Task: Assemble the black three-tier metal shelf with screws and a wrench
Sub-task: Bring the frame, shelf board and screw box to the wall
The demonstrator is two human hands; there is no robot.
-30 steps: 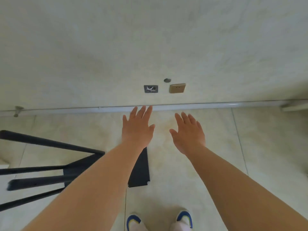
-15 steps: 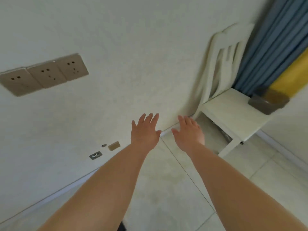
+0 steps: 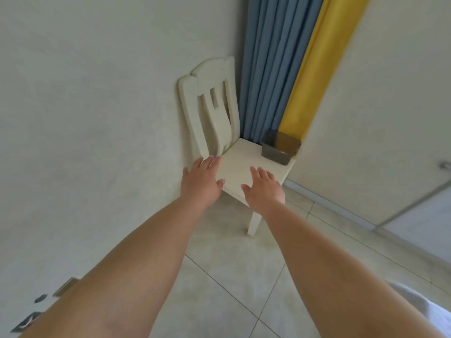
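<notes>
The black shelf, screws and wrench are out of view. My left hand (image 3: 201, 181) and my right hand (image 3: 264, 189) are stretched forward with fingers straight and spread, holding nothing. Both hover in front of the seat of a cream wooden chair (image 3: 240, 164); whether they touch it I cannot tell. A small dark grey-brown plastic box (image 3: 280, 147) stands on the far right corner of the seat, beyond my right hand.
The chair stands against the wall (image 3: 85, 118) in a corner. Blue curtain (image 3: 271, 69) and yellow curtain (image 3: 314, 69) hang behind it. Pale tiled floor (image 3: 231, 276) lies below. Wall sockets (image 3: 66, 286) show at lower left, a door (image 3: 419, 211) at right.
The view has swung right, away from the black shelf frame on the floor, to the chair in the corner. Both hands stay open and outstretched, now in front of the chair seat.
</notes>
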